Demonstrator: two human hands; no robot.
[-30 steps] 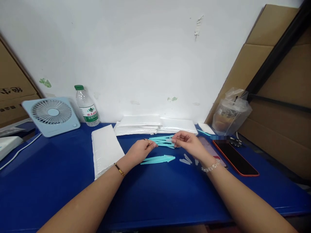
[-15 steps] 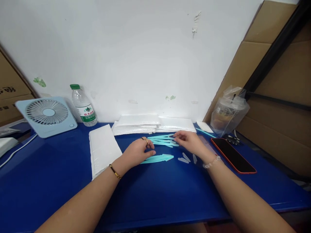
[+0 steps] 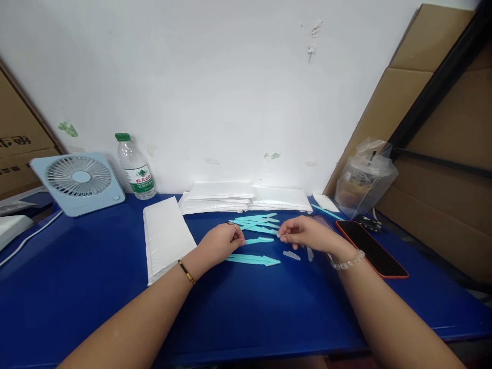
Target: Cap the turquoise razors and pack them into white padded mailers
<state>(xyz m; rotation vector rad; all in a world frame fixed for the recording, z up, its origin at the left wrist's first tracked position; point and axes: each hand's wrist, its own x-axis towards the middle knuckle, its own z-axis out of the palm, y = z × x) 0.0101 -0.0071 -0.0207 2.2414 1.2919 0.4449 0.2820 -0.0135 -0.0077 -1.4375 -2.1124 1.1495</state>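
My left hand (image 3: 222,239) rests on the blue table (image 3: 96,287) with fingers pinched on the end of a thin teal plastic piece (image 3: 258,240) that points toward my right hand. My right hand (image 3: 305,234) is closed in a pinch at the other end, on a small clear cap (image 3: 279,236). A pile of several more teal pieces (image 3: 255,223) lies just behind the hands. Another pair of teal pieces (image 3: 253,260) lies in front of them. Two loose clear caps (image 3: 292,255) lie below my right hand.
White padded envelopes (image 3: 166,237) lie left of my hands, with more stacked (image 3: 246,199) by the wall. A pale blue fan (image 3: 79,179) and water bottle (image 3: 134,166) stand back left. A phone (image 3: 371,247) and a bagged drink cup (image 3: 363,179) sit right, by cardboard (image 3: 442,154).
My hands left the rear pile and came slightly nearer, now holding one teal piece between them. The front teal pieces have shifted a little. The camera wobbled.
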